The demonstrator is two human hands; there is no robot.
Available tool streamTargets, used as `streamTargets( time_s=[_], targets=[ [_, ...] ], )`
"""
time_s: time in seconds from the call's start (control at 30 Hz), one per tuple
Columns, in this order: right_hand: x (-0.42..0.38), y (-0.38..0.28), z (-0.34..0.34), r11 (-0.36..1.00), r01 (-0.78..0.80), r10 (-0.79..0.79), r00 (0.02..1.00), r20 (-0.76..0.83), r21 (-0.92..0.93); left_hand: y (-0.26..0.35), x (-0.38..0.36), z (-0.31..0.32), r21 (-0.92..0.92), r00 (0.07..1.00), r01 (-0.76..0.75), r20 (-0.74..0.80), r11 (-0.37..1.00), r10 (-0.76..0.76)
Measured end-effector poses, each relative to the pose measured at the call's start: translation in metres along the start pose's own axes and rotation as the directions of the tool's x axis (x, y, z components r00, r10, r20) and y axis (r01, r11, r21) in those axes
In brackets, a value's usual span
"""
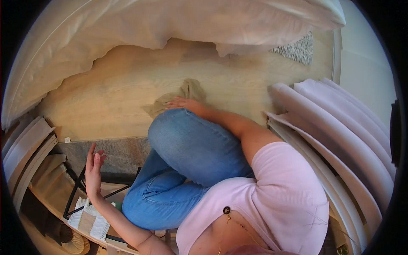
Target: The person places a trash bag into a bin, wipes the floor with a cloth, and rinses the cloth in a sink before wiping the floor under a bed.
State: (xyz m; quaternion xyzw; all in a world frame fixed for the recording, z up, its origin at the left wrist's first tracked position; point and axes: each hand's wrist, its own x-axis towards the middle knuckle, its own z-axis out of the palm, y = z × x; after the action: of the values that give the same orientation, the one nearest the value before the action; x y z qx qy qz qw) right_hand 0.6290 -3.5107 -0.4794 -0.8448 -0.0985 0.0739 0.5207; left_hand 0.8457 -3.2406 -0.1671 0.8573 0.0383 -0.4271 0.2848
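A beige-grey cloth [193,89] lies partly bunched on the light wooden floor. My right hand [187,104] rests on top of it, fingers stretched flat against the fabric. The knee of my blue jeans hides part of the cloth's near side. On the left, my left hand [94,172] is raised in the air with its fingers loosely extended and holding nothing. It hovers near a black metal frame [76,187] and a grey stone-like slab [114,155].
Pale fabric [170,21] hangs across the top. Stacked curved light panels [335,140] stand close on my right, others [32,144] on the left. A shaggy grey rug [299,49] shows at the far right. White folded fabric [91,221] lies below my left hand.
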Motion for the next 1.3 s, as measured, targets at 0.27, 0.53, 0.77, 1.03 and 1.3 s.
streamTargets(
  time_s=[0.27,0.53,0.77,1.03,1.3],
  targets=[
    [-0.263,0.001,-0.111,0.649,-0.284,0.621,0.733,0.276,-0.706,-0.037,-0.012,-0.015,-0.029,0.993,0.101,-0.056,0.994,-0.103],
    [-0.103,0.011,-0.086,0.822,0.124,0.246,0.803,0.543,-0.556,-0.036,-0.026,-0.013,-0.106,0.999,0.023,-0.03,0.994,-0.026],
    [-0.002,0.021,-0.077,0.756,0.241,0.061,0.9,0.433,-0.608,-0.017,-0.025,-0.017,-0.188,0.993,-0.114,-0.043,0.976,0.108],
    [0.028,0.079,-0.166,0.766,-0.538,0.381,0.82,-0.426,-0.351,-0.008,-0.035,-0.026,0.079,0.985,-0.083,-0.148,0.993,0.094],
    [0.137,0.032,-0.019,0.597,-0.588,0.667,0.742,-0.069,-0.545,-0.02,-0.076,-0.049,-0.11,0.978,-0.194,-0.093,0.975,0.184]
  ],
)
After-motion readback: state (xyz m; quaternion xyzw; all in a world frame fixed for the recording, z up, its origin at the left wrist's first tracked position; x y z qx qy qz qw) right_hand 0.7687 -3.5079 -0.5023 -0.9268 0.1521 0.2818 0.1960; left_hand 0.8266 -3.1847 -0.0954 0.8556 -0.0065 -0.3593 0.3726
